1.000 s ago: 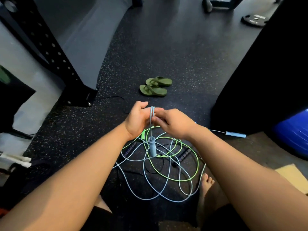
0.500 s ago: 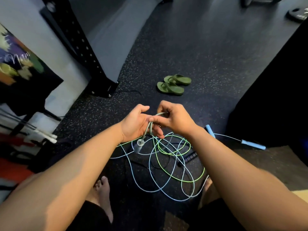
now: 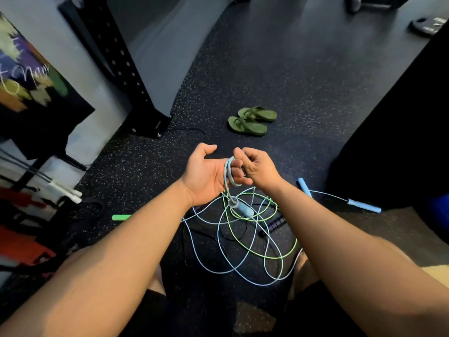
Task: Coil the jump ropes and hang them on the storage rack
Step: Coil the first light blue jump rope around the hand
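Observation:
A light blue jump rope [image 3: 218, 251] lies tangled on the dark floor with a green jump rope [image 3: 274, 254]. My left hand [image 3: 209, 173] is palm up, with turns of the blue rope looped round its fingers. A blue handle [image 3: 243, 209] dangles just below that hand. My right hand [image 3: 260, 166] pinches the blue rope beside the loops. Another blue handle [image 3: 363, 206] lies on the floor to the right, and a green handle [image 3: 121, 217] lies to the left. A black handle [image 3: 275, 223] shows under the tangle.
A pair of green flip-flops [image 3: 252, 121] sits on the floor ahead. A black perforated rack post [image 3: 121, 66] stands at the left. A black mass [image 3: 401, 130] fills the right side. A weight plate [image 3: 427, 24] lies far right. My bare feet are beside the ropes.
My left hand has turned palm up and opened, with rope turns now round its fingers. The blue handle hangs lower and swings right. The view has shifted slightly left.

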The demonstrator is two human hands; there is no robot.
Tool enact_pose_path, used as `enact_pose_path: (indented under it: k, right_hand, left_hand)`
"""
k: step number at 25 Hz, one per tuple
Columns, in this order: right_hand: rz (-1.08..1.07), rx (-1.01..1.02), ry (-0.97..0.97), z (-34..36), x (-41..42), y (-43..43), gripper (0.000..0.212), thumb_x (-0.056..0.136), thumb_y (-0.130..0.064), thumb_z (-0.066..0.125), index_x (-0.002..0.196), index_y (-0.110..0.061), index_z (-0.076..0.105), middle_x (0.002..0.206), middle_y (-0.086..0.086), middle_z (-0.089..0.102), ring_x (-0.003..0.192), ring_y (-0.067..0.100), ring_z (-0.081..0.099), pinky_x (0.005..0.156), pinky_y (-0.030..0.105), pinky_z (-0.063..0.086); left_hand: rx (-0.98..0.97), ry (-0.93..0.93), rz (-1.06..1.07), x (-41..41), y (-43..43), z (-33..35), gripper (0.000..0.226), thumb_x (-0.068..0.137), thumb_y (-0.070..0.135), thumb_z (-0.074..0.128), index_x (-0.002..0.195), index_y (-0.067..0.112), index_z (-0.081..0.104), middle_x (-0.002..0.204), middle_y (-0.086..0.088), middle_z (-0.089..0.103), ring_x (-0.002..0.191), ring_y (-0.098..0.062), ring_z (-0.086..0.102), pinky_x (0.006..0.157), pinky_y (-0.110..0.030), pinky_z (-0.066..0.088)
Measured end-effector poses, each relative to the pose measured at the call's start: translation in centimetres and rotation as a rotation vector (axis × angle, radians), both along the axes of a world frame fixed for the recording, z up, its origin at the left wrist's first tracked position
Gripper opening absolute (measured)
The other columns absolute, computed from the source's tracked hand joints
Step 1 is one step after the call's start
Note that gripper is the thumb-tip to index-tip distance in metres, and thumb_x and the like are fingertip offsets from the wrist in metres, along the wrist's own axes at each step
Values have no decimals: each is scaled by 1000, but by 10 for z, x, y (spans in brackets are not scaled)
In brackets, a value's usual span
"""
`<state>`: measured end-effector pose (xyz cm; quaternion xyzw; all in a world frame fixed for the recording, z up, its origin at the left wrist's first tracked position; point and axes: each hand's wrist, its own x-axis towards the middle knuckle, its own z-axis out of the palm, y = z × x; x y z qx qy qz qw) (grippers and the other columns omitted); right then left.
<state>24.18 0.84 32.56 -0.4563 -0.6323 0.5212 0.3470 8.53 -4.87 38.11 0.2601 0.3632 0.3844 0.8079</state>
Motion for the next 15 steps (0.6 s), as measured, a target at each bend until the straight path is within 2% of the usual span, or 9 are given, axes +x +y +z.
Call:
enact_pose_path:
  k: [2,4,7,10,13,15]
  right_hand:
    - [-22,-35,-34,-4,-1,-3,55,91,-59,52,73,-8,58,67,3,48,64,12,44,62,34,38]
    - [-56,-49,-79,-2,-6,-1,57,94,-58,50,84,-3,61,70,3,51,64,13,47,63,36,40]
    - [-82,-69,-67,0,-7,-6,34,102,-36,52,83,-10,62,65,4,49,56,15,48,56,34,43]
    - [80,-139,-126,-7,-3,-20,21,104,-25,52,97,-9,64,63,2,47,55,18,51,54,29,46]
    - [193,-168,-245,-11,-4,-27,20,106,-25,48,105,-11,62,63,1,50,53,14,52,51,20,45]
    - [264,-18,-432,-3,-7,-26,17,105,-26,47,107,-16,60,68,-7,55,56,8,53,56,20,44]
  left_hand:
    - [4,-87,15,-1,2,-3,65,84,51,33,88,-2,70,74,-14,70,84,-39,72,90,-38,56]
    - [11,-194,53,-5,9,-4,66,83,50,36,92,-4,73,79,-14,72,83,-35,73,100,-40,48]
    - [5,-372,171,-16,15,-5,64,81,49,41,106,-6,65,93,-17,73,95,-38,72,104,-41,44]
    - [64,-474,238,-33,22,-7,73,79,50,43,124,-7,54,115,-20,69,120,-43,63,113,-42,42]
    - [100,-484,259,-38,27,-6,89,80,51,43,144,-10,38,135,-25,58,138,-44,49,119,-44,36]
    - [97,-412,306,-35,33,-6,94,81,51,42,148,-14,31,139,-30,56,138,-47,48,119,-47,35]
